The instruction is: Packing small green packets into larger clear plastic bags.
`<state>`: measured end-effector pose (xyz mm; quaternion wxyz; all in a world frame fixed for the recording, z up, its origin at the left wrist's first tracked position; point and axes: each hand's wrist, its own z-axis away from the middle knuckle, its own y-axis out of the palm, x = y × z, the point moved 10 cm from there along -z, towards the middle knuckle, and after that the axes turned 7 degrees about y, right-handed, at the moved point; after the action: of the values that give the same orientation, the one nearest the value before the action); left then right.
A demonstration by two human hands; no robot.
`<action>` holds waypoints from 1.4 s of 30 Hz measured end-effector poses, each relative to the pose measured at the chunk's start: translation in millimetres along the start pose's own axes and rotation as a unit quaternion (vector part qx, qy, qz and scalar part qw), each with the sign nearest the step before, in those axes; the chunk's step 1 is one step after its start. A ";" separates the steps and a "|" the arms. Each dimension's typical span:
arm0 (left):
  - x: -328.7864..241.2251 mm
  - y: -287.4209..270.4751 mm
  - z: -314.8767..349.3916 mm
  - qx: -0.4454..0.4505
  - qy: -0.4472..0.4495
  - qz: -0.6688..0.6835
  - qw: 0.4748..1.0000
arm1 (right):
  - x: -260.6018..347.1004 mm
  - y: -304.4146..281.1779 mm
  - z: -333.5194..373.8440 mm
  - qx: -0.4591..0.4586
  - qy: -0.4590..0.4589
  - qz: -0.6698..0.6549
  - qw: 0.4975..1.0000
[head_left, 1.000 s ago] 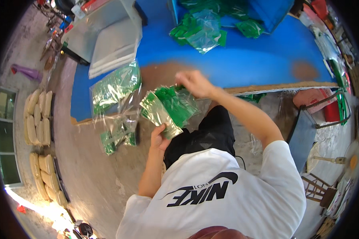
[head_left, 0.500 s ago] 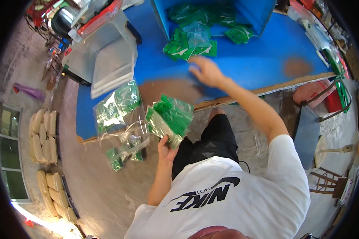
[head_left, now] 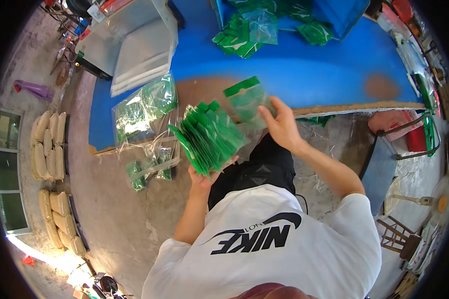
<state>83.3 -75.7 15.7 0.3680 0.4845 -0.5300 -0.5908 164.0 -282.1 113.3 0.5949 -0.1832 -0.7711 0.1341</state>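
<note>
Bright, even daylight fills the scene, with the strongest glare burning out at the lower left beside the window [head_left: 7, 169] and a soft sheen on the clear bags [head_left: 139, 47]. Shadows are faint and short on the concrete floor [head_left: 114, 219]. The fisheye bends the blue table [head_left: 314, 74] edge and darkens the corners to black, while the right hand [head_left: 282, 124] and its packet [head_left: 247, 99] show slight motion blur.

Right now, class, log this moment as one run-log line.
left hand: holds fanned stack of green packets | right hand: holds one green packet above stack | blue table: more packets
</note>
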 end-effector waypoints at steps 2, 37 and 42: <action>12.2 11.2 -12.1 0.005 -0.006 -0.026 1.000 | -19.5 46.9 11.4 0.188 0.186 -0.111 0.958; -35.5 52.6 -160.4 0.116 0.133 -0.615 0.768 | -4.2 57.5 -71.6 0.203 -0.005 -0.038 0.978; -35.6 82.2 -142.1 0.095 0.177 -0.612 0.765 | -0.7 53.0 -68.0 0.193 -0.075 -0.021 0.978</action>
<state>222.8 -94.0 107.3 -0.0323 0.8343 -0.1000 -0.5412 236.4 -235.7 107.7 0.5619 -0.0377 -0.7769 0.2815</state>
